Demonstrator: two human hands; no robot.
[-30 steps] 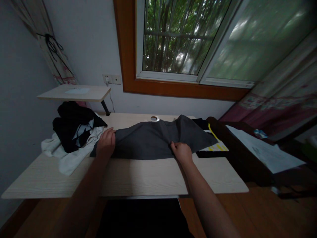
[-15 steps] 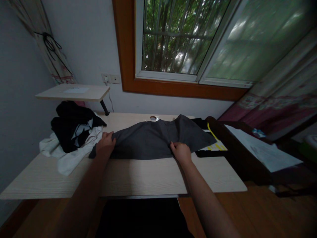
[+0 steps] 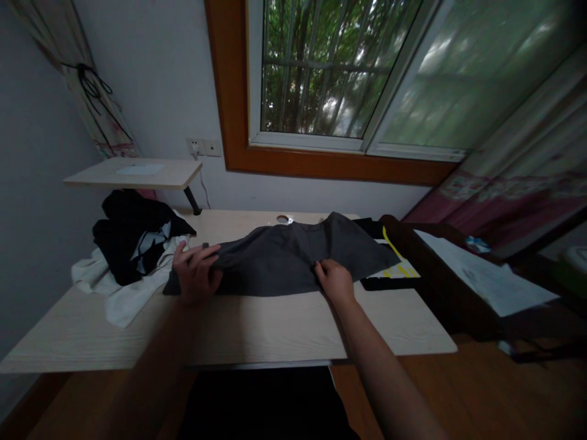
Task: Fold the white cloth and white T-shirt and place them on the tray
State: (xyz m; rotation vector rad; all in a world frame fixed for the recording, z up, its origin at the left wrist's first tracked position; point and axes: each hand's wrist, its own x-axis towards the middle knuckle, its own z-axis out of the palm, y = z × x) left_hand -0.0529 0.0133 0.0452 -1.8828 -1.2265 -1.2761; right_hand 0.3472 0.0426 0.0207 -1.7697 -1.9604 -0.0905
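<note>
A dark grey garment (image 3: 270,263) lies across the desk in a long, rumpled strip, and its exact kind cannot be told. Over its left end is my left hand (image 3: 197,272), fingers apart and slightly bent, touching the fabric. My right hand (image 3: 337,280) pinches the near edge of the garment right of its middle, the fingertips closed on a fold. Some of the cloth beneath my left hand is hidden. Beyond the garment's right end, a black item with a yellow-and-white pattern (image 3: 401,269) shows partly from under it.
Black clothing (image 3: 128,235) and white cloth (image 3: 121,305) are heaped at the left of the pale wooden desk (image 3: 284,333), below a small raised shelf (image 3: 132,173). To the right, a white sheet (image 3: 481,275) lies on a dark surface. A window (image 3: 339,73) is behind.
My left hand has opened from its grip on the garment's left part, its fingers now spread over the fabric. My right hand keeps its pinch in about the same place.
</note>
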